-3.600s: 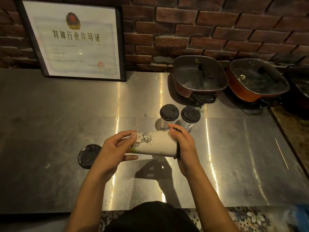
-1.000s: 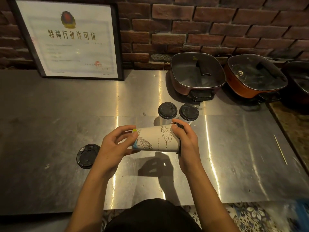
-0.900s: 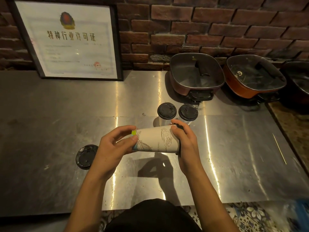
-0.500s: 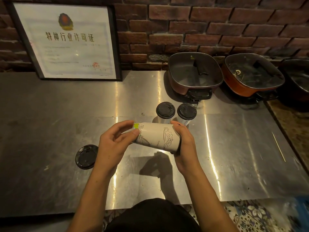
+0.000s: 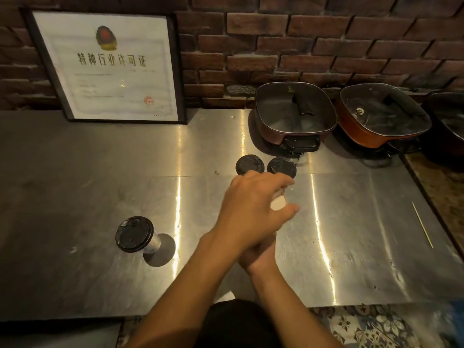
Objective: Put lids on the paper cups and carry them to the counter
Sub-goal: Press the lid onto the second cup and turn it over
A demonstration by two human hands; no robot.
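My left hand [image 5: 253, 207] reaches across to the right, and its fingers and thumb close round a pale paper cup [image 5: 277, 203]; only a small patch of the cup shows. My right hand [image 5: 258, 254] lies curled under my left wrist, at the cup's near end, mostly hidden. Two cups with black lids [image 5: 249, 165] [image 5: 281, 167] stand side by side just beyond my left fingertips. At the left is another black lid [image 5: 134, 233]. A grey stem and a round shadow show below it, and I cannot tell whether it sits on a cup.
The steel table [image 5: 100, 172] runs to a brick wall. A framed certificate [image 5: 108, 66] leans at the back left. Lidded electric pots [image 5: 293, 114] [image 5: 381, 116] stand at the back right. A thin stick [image 5: 421, 227] lies near the right edge.
The cup was held sideways between both hands. Now my left hand has crossed over my right wrist and covers the cup. The view has tilted down a little.
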